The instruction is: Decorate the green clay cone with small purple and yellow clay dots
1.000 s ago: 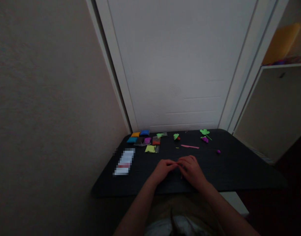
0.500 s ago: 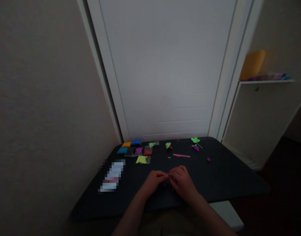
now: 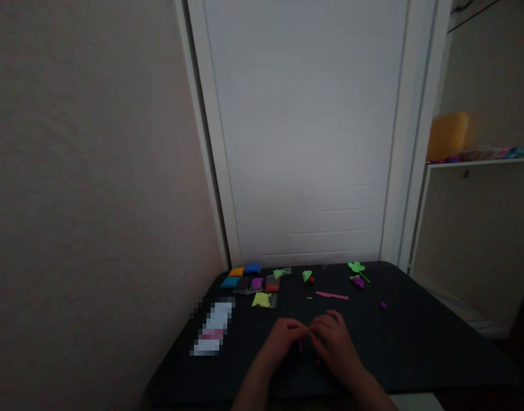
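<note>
My left hand (image 3: 284, 341) and my right hand (image 3: 333, 345) meet fingertip to fingertip above the near part of the dark table. Both are closed in a pinch; whatever is between the fingertips is too small and dim to make out. Just below the left fingers shows a small purple strip (image 3: 300, 345), perhaps modelling clay; I cannot tell whether it is held or lies on the table. Beyond the hands lie a pink plastic knife (image 3: 332, 295) and a short yellow-green bit (image 3: 309, 298). A purple ball (image 3: 383, 306) sits to the right.
Bags of coloured clay, among them a yellow bag (image 3: 262, 299), a red bag (image 3: 272, 283) and a blue bag (image 3: 253, 268), lie back left. A blurred white sheet (image 3: 214, 326) is at left. Farther back are a green-and-red piece (image 3: 307, 276), purple cluster (image 3: 358, 282) and green clover shape (image 3: 356, 267).
The view has tilted up and shifted, so everything appears lower and further right. My hands keep fingertips together, and the right fingers have shifted slightly. Objects on the table stay put.
</note>
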Demonstrator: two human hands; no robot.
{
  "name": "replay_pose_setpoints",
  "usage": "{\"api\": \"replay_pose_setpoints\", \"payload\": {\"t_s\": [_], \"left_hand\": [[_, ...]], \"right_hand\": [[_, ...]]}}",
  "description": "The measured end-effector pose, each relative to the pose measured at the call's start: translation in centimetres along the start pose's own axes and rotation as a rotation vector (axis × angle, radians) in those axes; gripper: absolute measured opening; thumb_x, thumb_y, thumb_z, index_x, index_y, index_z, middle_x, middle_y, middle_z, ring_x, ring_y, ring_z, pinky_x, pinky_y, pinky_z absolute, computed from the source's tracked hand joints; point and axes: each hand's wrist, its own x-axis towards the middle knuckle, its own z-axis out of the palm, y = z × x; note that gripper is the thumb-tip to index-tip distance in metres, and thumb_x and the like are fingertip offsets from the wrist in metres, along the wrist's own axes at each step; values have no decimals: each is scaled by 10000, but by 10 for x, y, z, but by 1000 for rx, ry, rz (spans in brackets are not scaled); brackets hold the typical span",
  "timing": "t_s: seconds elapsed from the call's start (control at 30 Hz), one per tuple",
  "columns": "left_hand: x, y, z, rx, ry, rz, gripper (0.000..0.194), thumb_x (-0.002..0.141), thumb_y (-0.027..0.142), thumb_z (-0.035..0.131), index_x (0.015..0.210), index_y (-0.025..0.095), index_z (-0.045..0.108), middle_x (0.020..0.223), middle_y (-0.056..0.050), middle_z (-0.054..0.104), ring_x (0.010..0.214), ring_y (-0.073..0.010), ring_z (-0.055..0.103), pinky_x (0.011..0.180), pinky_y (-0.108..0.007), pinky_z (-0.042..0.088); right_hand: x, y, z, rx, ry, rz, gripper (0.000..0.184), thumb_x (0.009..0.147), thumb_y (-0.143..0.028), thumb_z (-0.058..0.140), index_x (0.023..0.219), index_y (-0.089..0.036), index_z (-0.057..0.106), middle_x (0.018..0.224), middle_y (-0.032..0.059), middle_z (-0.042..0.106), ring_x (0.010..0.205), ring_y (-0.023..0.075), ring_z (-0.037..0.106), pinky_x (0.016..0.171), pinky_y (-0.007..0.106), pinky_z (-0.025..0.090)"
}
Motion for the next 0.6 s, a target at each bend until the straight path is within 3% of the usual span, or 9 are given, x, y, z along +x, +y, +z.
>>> {"api": "replay_pose_setpoints", "payload": {"t_s": [0.17,0.6], "left_hand": [[6,-10,-3,-68,65,-26,268,830,323,488,997,123,550,987,-63,582,863,-174,571,744,-373,479],[6,-10,-1,-238,140,-86,290,828,303,494,1063,135,521,1064,-79,555,917,-189,557,771,-395,474]], "right_hand": [[-2,5,0,-15,19,25,179,849,-285,478,870,-134,572,888,28,590,875,145,552,883,415,391],[-8,28,10,-46,24,107,263,849,-339,475,995,-130,542,975,54,570,859,145,558,777,361,466]]}}
